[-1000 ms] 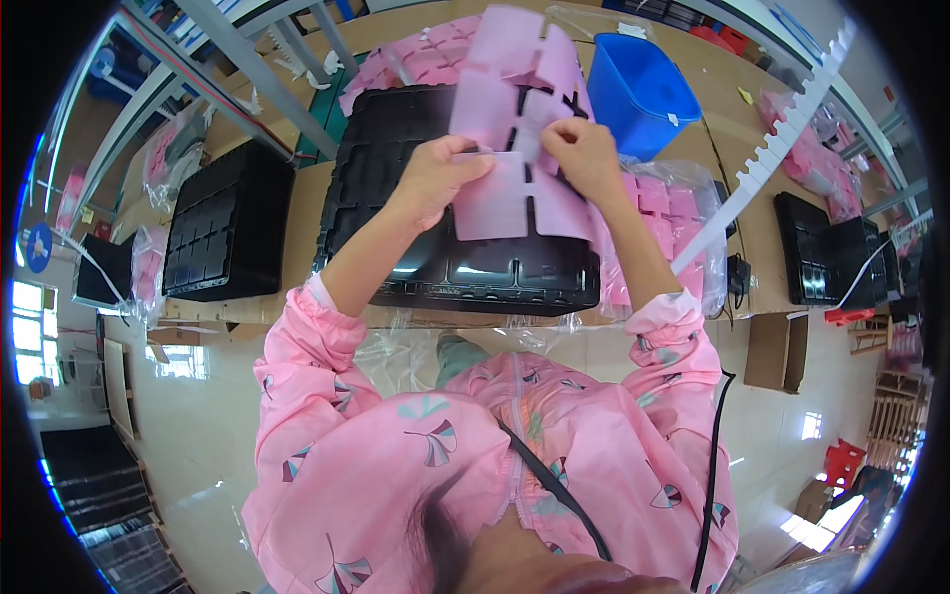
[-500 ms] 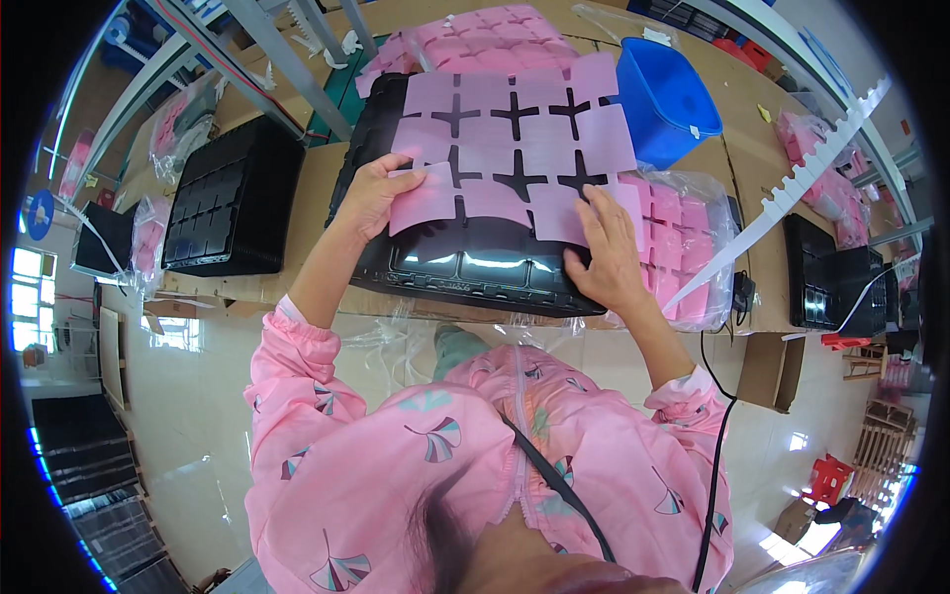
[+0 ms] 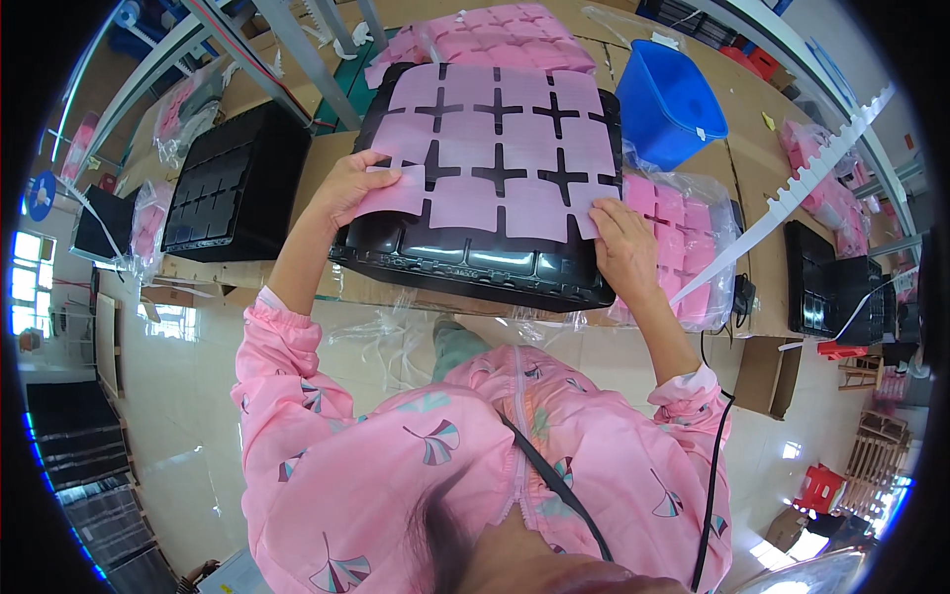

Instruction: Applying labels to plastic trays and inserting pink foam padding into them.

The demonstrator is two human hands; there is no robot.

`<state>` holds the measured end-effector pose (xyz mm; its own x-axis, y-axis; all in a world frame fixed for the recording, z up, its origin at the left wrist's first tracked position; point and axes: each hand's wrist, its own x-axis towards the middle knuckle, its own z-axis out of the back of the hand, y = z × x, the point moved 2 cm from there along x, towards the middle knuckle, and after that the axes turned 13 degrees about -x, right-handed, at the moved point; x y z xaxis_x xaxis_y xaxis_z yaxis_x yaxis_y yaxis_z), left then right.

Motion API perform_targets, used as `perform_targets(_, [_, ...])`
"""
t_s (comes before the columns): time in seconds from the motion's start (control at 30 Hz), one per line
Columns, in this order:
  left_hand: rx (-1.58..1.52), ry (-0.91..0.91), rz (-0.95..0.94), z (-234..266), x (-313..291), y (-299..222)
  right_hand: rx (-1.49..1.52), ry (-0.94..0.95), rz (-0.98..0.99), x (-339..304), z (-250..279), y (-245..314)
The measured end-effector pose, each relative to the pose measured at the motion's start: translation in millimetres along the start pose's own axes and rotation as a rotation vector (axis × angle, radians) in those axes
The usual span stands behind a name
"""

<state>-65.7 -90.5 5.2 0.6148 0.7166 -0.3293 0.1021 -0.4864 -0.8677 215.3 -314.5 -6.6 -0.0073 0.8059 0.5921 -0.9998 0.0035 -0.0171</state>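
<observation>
A pink sheet (image 3: 505, 148) with cross-shaped cutouts lies spread flat over a black moulded tray (image 3: 475, 267) on the workbench. My left hand (image 3: 351, 188) grips the sheet's near left corner. At the near right corner, my right hand (image 3: 623, 247) pinches the sheet's edge. Both forearms are in pink patterned sleeves and come up from below.
A second black tray (image 3: 233, 183) sits to the left. A blue bin (image 3: 668, 99) stands at the back right. More pink sheets in clear bags lie behind the tray (image 3: 495, 30) and to its right (image 3: 683, 247). A white notched strip (image 3: 792, 213) slants across the right side.
The pink sheet was held upright and partly folded a second ago; it has since been opened out and lowered flat onto the black tray, with my hands moving apart to its near corners.
</observation>
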Motion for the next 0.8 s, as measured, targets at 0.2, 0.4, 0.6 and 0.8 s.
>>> perform_targets(0.2, [0.104, -0.041, 0.02, 8.7, 1.2, 0.5, 0.031, 0.043, 0.008, -6.6, 9.1, 13.6])
perform_targets(0.4, [0.165, -0.067, 0.03, 11.4, -0.3, -0.9, 0.065, 0.076, 0.005, -11.2, 16.4, 20.8])
perform_targets(0.6, [0.181, -0.08, 0.016, 12.8, -3.8, -2.0, 0.074, 0.076, 0.02, -10.2, 14.7, 21.7])
perform_targets(0.8, [0.202, -0.101, 0.001, 14.0, -8.9, -2.6, 0.106, 0.073, 0.025, -4.7, 11.7, 25.3])
